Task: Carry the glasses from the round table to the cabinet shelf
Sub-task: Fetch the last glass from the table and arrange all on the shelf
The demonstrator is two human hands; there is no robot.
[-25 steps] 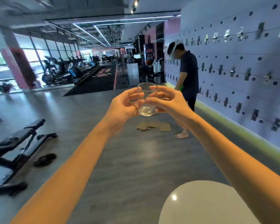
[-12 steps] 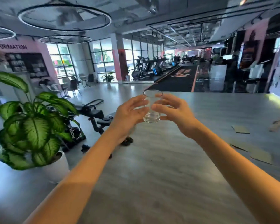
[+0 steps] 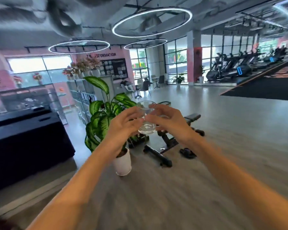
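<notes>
A clear drinking glass (image 3: 146, 117) is held upright at chest height in front of me, arms stretched forward. My left hand (image 3: 123, 125) grips its left side with curled fingers. My right hand (image 3: 170, 122) grips its right side, fingers wrapped round the wall. The glass looks empty, with a thick base. The round table is out of view. A glass-fronted cabinet (image 3: 28, 98) with shelves stands at the far left behind a black counter (image 3: 23, 135).
A potted leafy plant (image 3: 105, 117) in a white pot (image 3: 123, 163) stands just ahead on the floor. A black weight bench (image 3: 170, 138) and sandals (image 3: 187, 152) lie beyond it. Treadmills (image 3: 236, 67) line the far right; chairs and tables sit at the back.
My view has swung left: the wall and the other person are gone, the plant and black counter have come in. Both hands keep hold of the glass.
</notes>
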